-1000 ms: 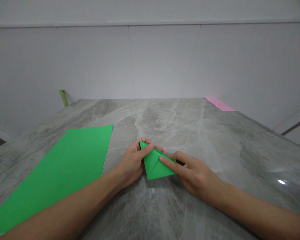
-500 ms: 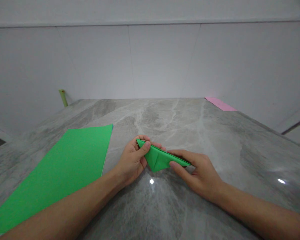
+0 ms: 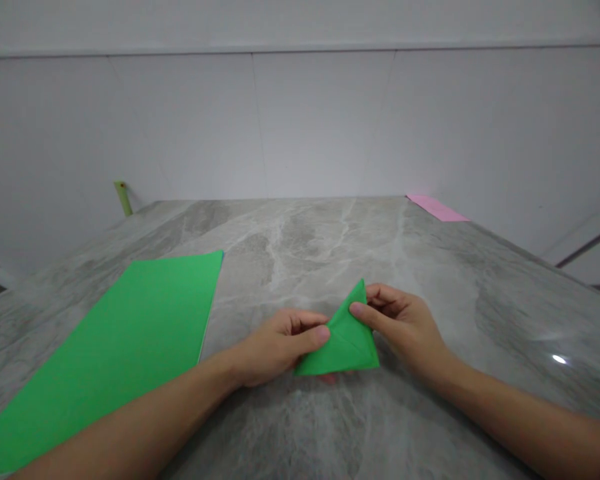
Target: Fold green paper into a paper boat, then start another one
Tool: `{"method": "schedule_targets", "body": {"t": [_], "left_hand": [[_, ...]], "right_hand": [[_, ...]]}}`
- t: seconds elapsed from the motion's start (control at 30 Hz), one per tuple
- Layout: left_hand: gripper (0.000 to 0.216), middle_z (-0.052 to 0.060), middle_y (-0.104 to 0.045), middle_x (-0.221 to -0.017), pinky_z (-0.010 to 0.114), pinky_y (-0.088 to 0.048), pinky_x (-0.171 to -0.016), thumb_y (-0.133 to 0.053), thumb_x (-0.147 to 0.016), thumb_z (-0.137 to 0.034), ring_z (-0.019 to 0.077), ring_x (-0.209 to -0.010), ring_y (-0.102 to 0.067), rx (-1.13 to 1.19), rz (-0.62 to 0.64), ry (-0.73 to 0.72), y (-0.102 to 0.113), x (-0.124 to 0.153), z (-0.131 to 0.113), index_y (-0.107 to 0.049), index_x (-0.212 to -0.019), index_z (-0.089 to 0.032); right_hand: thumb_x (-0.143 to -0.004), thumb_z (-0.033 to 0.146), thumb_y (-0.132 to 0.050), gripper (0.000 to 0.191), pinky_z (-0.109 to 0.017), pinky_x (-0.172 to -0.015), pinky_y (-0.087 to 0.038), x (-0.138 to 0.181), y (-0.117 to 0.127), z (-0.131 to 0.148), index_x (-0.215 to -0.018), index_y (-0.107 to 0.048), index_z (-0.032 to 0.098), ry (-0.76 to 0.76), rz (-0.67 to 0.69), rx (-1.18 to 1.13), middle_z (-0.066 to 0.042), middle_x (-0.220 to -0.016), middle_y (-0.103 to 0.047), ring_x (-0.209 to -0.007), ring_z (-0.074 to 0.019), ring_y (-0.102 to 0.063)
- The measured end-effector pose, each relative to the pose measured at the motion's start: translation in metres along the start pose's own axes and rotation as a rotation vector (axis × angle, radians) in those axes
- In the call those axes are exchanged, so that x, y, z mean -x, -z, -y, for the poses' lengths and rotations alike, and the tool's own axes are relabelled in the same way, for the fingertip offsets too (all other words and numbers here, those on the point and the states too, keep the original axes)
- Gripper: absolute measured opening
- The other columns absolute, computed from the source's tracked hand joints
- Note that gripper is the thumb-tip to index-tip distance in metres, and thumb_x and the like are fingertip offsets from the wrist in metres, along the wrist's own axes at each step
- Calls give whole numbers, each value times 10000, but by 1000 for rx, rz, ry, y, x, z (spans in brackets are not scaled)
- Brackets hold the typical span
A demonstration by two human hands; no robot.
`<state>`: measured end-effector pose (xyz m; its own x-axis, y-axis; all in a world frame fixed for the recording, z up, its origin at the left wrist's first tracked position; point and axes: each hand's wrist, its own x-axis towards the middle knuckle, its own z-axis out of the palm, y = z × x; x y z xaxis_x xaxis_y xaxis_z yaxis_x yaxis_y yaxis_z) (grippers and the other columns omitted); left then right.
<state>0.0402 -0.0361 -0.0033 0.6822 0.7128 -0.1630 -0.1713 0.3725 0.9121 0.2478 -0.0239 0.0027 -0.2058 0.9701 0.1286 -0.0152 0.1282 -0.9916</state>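
Observation:
A folded piece of green paper (image 3: 344, 343), roughly triangular with a crease across its face, is held between both hands above the table. My left hand (image 3: 287, 343) pinches its left side, the thumb lying on the front face and the fingers partly hidden behind. On the upper right edge, my right hand (image 3: 403, 323) grips the paper between thumb and curled fingers. One corner points up near the right thumb, and a long edge runs along the bottom.
Green paper sheets (image 3: 145, 320) lie flat on the left of the grey marbled table (image 3: 300, 247), partly under my left forearm. A pink paper (image 3: 439, 208) rests at the far right edge. A light green object (image 3: 123, 198) stands at the far left by the white wall (image 3: 310, 127).
The folded paper has been turned, from a long edge slanting down to the right to a corner pointing up. My left hand has moved lower; my right hand grips higher up.

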Motion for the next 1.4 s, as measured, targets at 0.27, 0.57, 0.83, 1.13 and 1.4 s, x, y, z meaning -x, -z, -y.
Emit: {"method": "schedule_targets", "body": {"t": [0.27,0.57,0.83,1.13,1.4], "left_hand": [[562,66,-663,-660,215,-432,-477,-522,-877,-677,136,-515,-566,-5,31,131,-9,3,0,-703,-804,-150],[406,-7,-536,-523,191,-305,-375,-547,-938,-506,88,-381,-421,-280,-179,-49,-12,4,-2,-699,-778,-165],[382,26,-605,-558,189,-368,-380,-502,-962,-481,118,-401,-528,-432,-159,-62,-10,6,1,-666,-806,-173],[393,48,-626,-614,219,-446,-446,-471,-959,-506,137,-453,-562,-443,-115,-5,-12,6,-1,-654,-848,-176],[424,2,-527,-568,207,-345,-459,-605,-877,-568,103,-469,-444,-304,-34,1,-8,9,-8,-681,-771,-165]], "right_hand": [[-820,458,-700,290,-216,-481,-440,8,-8,-3,-818,-728,169,-66,143,6,3,-635,-627,-529,-106,-534],[-800,366,-730,277,-196,-456,-493,10,-12,1,-979,-573,224,93,-2,29,11,-774,-627,-593,-118,-580],[-825,379,-698,218,-216,-499,-506,13,-11,2,-748,-636,185,111,1,164,11,-678,-603,-561,-113,-578],[-802,342,-726,196,-212,-500,-503,14,-12,4,-739,-634,181,112,-18,129,6,-664,-639,-549,-113,-602],[-844,329,-697,196,-206,-490,-459,14,-6,5,-751,-588,196,185,-33,87,10,-619,-676,-519,-112,-594]]}}
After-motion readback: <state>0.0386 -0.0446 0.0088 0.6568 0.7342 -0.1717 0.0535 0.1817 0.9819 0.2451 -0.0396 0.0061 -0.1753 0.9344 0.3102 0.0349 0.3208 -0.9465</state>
